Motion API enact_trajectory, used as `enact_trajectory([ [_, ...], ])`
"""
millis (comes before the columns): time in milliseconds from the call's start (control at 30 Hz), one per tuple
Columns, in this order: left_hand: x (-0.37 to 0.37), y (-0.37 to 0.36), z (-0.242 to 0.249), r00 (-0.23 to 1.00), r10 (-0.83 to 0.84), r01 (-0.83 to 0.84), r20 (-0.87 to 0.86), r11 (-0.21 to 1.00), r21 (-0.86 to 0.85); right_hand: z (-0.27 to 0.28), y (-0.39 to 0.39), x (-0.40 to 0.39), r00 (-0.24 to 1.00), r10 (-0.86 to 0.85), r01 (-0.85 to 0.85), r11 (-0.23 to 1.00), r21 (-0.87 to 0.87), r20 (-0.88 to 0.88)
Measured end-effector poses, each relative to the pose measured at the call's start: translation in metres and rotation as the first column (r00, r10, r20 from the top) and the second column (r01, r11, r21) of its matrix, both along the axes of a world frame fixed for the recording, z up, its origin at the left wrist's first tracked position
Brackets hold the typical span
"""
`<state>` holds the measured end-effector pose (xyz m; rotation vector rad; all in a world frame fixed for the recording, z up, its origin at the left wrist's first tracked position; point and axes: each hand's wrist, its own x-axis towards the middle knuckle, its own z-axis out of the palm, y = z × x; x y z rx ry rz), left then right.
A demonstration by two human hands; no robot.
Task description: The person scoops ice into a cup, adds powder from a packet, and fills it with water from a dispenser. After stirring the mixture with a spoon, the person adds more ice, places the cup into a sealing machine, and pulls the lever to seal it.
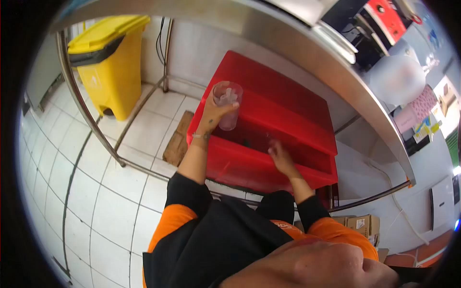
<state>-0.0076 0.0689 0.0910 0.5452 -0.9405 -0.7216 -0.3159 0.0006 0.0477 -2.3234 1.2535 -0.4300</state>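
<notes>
My left hand (214,113) is closed around a clear plastic cup (230,124), held above the front opening of a large red bin (233,161). Pale, translucent pieces show inside the cup; they look like ice. My right hand (280,154) is at the bin's opening, to the right of the cup. Motion smears its fingers, so whether they grip anything cannot be made out. The bin's red lid (283,108) covers the back, leaving a long slot along the front. What lies inside the bin is dark and mostly hidden.
A steel table (269,36) arches over the bin, its legs and rails at both sides. A yellow pedal bin (113,74) stands at left. Beside the red bin lies a brown wooden block (178,139). Cardboard boxes (362,225) sit at lower right.
</notes>
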Motion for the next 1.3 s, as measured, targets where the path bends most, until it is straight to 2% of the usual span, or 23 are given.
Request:
enact_trajectory([
  [33,0.000,0.015,0.031,0.993,0.077,-0.076,0.087,0.997,-0.011,0.010,0.015,-0.003,0.999,-0.004,0.006,1.000,-0.031,0.036],
  [100,-0.003,0.053,0.074,0.972,0.026,-0.011,0.232,0.998,-0.067,0.020,0.049,-0.019,0.942,0.124,-0.269,0.835,-0.480,-0.312],
  [133,-0.014,0.059,0.065,0.949,-0.024,0.047,0.314,0.997,-0.066,0.025,0.051,-0.035,0.947,0.110,-0.247,0.849,-0.466,-0.303],
  [200,-0.028,0.113,0.113,0.910,-0.235,0.245,0.341,0.969,0.013,0.120,0.081,-0.044,0.887,0.462,-0.460,0.886,0.056,-0.020],
  [233,-0.031,0.134,0.131,0.899,-0.270,0.293,0.344,0.956,-0.016,0.160,0.112,-0.043,0.879,0.447,-0.363,0.853,-0.375,0.166],
  [267,-0.035,0.153,0.149,0.887,-0.308,0.341,0.344,0.939,-0.038,0.202,0.129,-0.050,0.890,0.433,-0.188,0.633,-0.751,0.142],
  [333,-0.033,0.188,0.187,0.847,-0.349,0.386,0.401,0.922,-0.012,0.272,0.151,-0.082,0.943,0.295,0.130,0.099,-0.986,0.154],
  [400,-0.025,0.194,0.224,0.719,-0.520,0.657,0.461,0.724,-0.209,0.319,0.164,-0.089,0.983,0.119,0.143,-0.008,-0.990,0.141],
  [500,-0.025,0.235,0.303,0.842,-0.320,0.400,0.435,0.910,-0.105,0.317,0.127,-0.116,0.984,-0.176,0.054,0.264,-0.963,0.007],
  [567,-0.026,0.237,0.337,0.895,-0.094,0.171,0.436,0.975,-0.141,0.304,0.100,-0.129,0.995,-0.049,0.091,0.177,-0.980,0.084],
  [633,0.016,0.192,0.350,0.779,0.404,-0.347,0.479,0.915,-0.208,0.295,0.096,-0.127,0.982,0.010,0.187,0.083,-0.979,0.188],
  [700,0.003,0.170,0.369,0.656,-0.080,0.456,0.751,0.835,-0.309,0.296,0.097,-0.118,0.964,0.085,0.251,0.039,-0.967,0.253],
  [733,0.006,0.141,0.361,0.676,0.421,-0.043,0.604,0.842,-0.538,0.295,0.096,-0.116,0.960,0.114,0.253,0.049,-0.966,0.257],
  [767,0.014,0.118,0.348,0.439,0.819,-0.494,0.369,0.563,-0.663,0.295,0.094,-0.115,0.956,0.121,0.267,0.022,-0.963,0.267],
  [800,0.022,0.115,0.347,0.433,0.821,-0.494,0.373,0.562,-0.663,0.293,0.090,-0.116,0.953,0.112,0.285,-0.009,-0.958,0.282],
  [867,0.039,0.100,0.354,0.524,0.593,-0.470,0.611,0.800,-0.373,0.291,0.090,-0.114,0.948,0.115,0.302,-0.021,-0.953,0.298],
  [933,0.058,0.077,0.354,0.234,0.631,-0.368,0.739,0.761,-0.534,0.289,0.091,-0.117,0.948,0.111,0.304,-0.053,-0.951,0.297],
  [967,0.062,0.088,0.343,0.372,0.464,-0.262,0.804,0.883,-0.388,0.286,0.094,-0.120,0.952,0.030,0.306,-0.061,-0.950,0.305],
  [1000,0.047,0.092,0.341,0.800,0.217,-0.308,0.560,0.949,0.072,0.285,0.094,-0.122,0.954,0.012,0.298,-0.046,-0.953,0.298],
  [1067,0.060,0.104,0.326,0.808,0.197,-0.319,0.556,0.939,0.131,0.289,0.093,-0.120,0.954,0.003,0.298,0.026,-0.954,0.299],
  [1100,0.053,0.103,0.322,0.926,0.093,-0.160,0.367,0.975,0.157,0.289,0.095,-0.119,0.947,0.007,0.320,0.072,-0.945,0.322],
  [1233,0.052,0.106,0.309,0.886,0.050,-0.146,0.461,0.974,0.176,0.297,0.109,-0.115,0.934,-0.050,0.356,0.241,-0.903,0.355],
  [1300,0.104,0.112,0.258,0.667,0.259,-0.527,0.699,0.826,0.197,0.297,0.115,-0.119,0.935,-0.060,0.350,0.330,-0.877,0.351],
])
